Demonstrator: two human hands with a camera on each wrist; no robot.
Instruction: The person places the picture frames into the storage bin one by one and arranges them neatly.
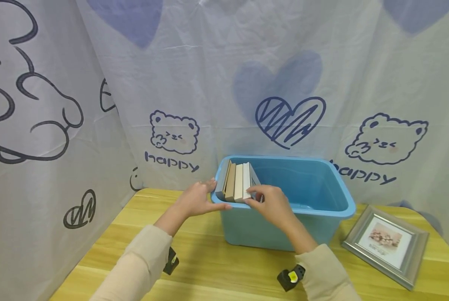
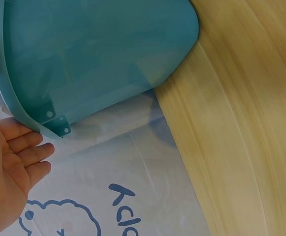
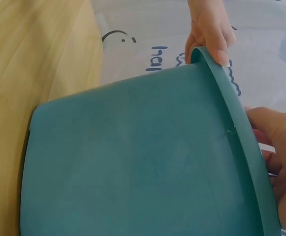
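A blue plastic bin (image 1: 281, 232) stands on the table, with several books (image 1: 239, 179) upright in a row at its left end. Their spines and edges look grey, tan, cream and white. My left hand (image 1: 197, 200) holds the bin's front left corner, its thumb along the front rim and its fingers at the outer side, as the left wrist view also shows the hand (image 2: 15, 172) there. Over the front rim reaches my right hand (image 1: 271, 205), with curled fingers pinching the rightmost book (image 1: 253, 177). Part of that book is hidden behind the hand.
A silver picture frame (image 1: 412, 251) with a flower print lies on the wooden table (image 1: 209, 271), right of the bin. Behind the bin hangs a white curtain (image 1: 217, 75) with printed hearts and bears; it also covers the left side.
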